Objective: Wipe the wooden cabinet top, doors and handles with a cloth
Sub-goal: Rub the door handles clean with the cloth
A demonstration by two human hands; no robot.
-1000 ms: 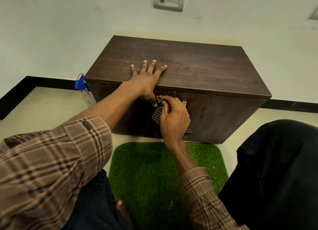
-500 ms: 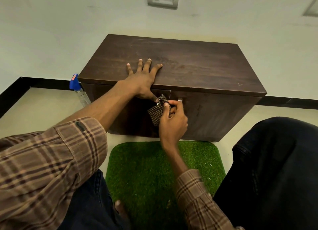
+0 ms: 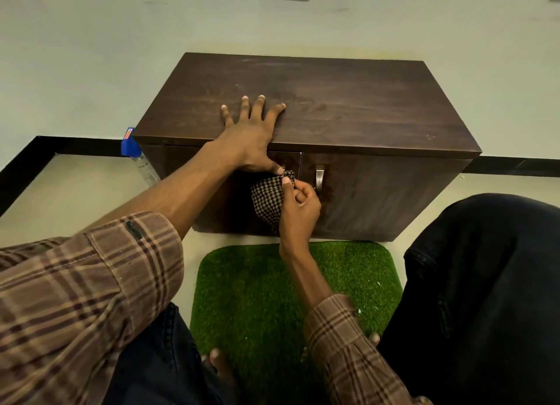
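Risks, judged, largest first. Wooden cabinet: low and light-looking, liable to shift or rock against the wall under rubbing force if the bracing palm lifts off. Left-hand door, behind the cloth: liable to swing open toward the knees if the wipe drags outward on its handle. Plastic bottle with blue cap, well left of the bracing fingers, beside the cabinet's corner: liable to topple if the cabinet slides that way. Checked cloth: held by one edge only, bulk hanging loose below; likely to slip from the pinch or skim the handle without real contact.

Fingers, larger hold first. Left hand: flat on the top near its front edge, four fingers spread wide, thumb hooked down over the edge, tip touching the cloth's upper corner. Right hand: curled nearly closed, thumb and forefinger pinching the cloth's upper edge against the left door's handle, largely hidden. Right door's metal handle: bare, just right of the pinching fingers, untouched.
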